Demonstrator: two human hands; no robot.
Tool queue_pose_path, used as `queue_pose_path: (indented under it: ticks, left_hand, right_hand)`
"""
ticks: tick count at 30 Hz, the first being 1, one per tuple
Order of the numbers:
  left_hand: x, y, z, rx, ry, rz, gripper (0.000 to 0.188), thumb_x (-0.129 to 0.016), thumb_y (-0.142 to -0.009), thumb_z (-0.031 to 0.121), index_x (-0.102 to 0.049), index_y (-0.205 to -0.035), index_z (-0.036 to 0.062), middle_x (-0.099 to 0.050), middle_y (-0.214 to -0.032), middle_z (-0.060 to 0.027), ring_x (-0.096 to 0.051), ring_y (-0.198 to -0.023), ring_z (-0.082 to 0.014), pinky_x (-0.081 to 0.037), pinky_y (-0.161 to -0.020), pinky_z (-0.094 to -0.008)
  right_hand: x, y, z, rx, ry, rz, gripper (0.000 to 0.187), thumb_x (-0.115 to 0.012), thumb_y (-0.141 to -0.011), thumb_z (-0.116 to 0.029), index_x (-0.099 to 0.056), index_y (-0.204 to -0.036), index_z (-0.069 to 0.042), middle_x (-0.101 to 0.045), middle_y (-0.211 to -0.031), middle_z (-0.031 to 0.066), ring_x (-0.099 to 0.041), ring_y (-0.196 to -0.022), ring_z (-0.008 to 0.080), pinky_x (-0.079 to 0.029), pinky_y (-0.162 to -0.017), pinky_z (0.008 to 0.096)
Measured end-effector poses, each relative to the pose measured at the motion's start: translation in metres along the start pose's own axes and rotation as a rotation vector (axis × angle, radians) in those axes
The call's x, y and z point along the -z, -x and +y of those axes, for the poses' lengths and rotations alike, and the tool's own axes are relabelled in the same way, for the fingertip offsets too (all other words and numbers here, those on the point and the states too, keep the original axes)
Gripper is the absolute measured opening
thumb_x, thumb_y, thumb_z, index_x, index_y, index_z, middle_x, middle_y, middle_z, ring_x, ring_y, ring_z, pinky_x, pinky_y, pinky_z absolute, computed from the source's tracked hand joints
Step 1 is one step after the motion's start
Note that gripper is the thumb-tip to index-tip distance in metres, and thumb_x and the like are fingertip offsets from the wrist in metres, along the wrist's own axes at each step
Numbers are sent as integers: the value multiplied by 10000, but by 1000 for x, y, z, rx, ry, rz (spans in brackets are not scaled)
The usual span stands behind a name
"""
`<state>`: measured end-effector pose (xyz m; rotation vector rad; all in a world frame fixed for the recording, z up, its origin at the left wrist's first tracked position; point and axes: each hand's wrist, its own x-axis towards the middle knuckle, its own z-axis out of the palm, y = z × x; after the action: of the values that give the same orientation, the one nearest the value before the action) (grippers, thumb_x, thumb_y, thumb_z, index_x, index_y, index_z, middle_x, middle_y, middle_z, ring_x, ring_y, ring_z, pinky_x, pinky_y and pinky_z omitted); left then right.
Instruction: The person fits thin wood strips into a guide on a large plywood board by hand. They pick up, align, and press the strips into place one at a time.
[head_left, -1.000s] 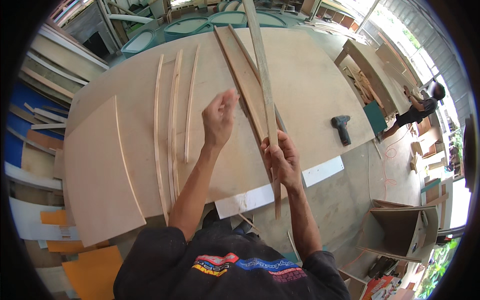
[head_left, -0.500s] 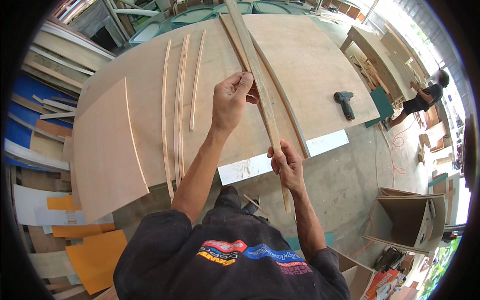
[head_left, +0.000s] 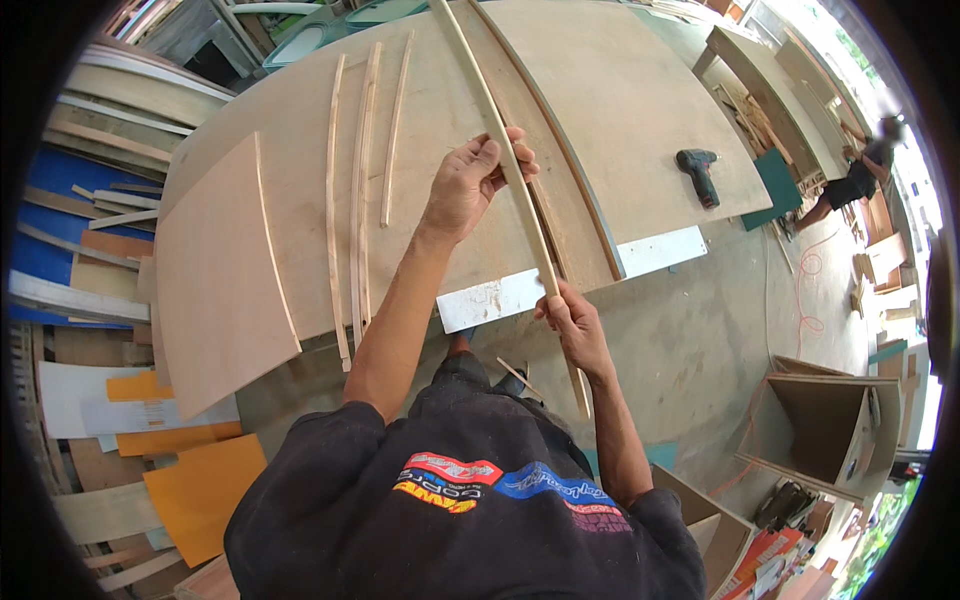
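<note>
Wooden strip (head_left: pixel 526 205), clasped near lower end in right hand (head_left: pixel 580 330), loosely held beyond in curled left hand (head_left: pixel 466 182). Best supported unbent.

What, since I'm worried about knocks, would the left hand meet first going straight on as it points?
Past its held wooden strip, the left hand would probably meet the long grey-edged board first, though depth is unclear.
</note>
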<state>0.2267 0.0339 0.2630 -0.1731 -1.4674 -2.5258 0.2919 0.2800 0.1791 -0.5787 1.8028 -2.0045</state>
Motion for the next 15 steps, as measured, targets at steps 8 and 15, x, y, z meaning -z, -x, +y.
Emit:
queue_pose_path:
  ticks: [8,15]
  left_hand:
    - [5,16,-24,85,231,-4,388,-383,-1087,196,-426,-1405,-23,-571,-1348,-265,-607,-1223,-344,-512,-1072,-439]
    - [7,12,-51,107,-1,267,345,-471,-1075,275,-533,-1255,-12,-671,-1195,-166,-684,-1050,-258,-552,-895,-340]
  right_hand:
    - [-4,25,1,-62,197,145,343,-668,-991,-211,-641,-1251,11,-652,-931,-1,-499,-760,56,-430,-665,228]
    - [10,37,35,-127,222,146,290,-677,-974,-210,-645,-1160,9,-649,-874,17,-511,-747,58,-438,-656,242]
